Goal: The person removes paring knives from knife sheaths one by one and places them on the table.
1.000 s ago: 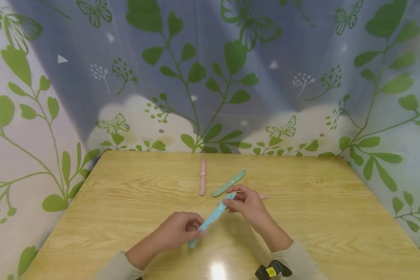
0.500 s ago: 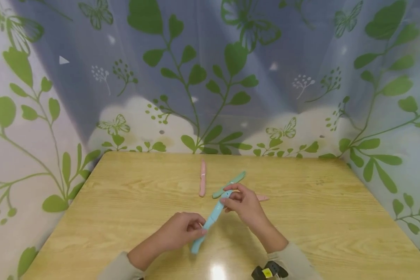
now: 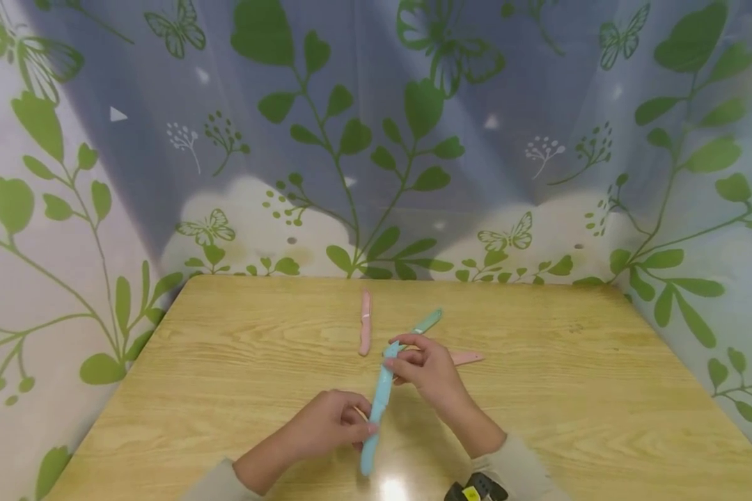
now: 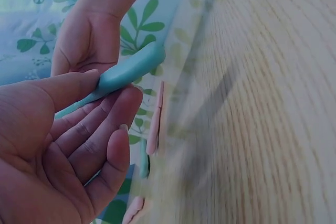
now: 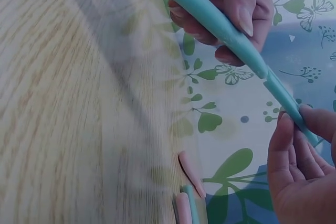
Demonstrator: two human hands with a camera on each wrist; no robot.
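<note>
Blue knife (image 3: 382, 395) above the table (image 3: 225, 348) — my left hand (image 3: 332, 421) pinches its handle, near end protruding; my right hand (image 3: 429, 372) pinches its far end. Less slanted than a second ago.

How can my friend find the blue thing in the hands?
Find the wooden table in front of the leafy backdrop. Over it, a left hand and a right hand hold one long, thin blue thing. It's the only blue one, held up, while two pink things and a green thing lie on the table.
</note>
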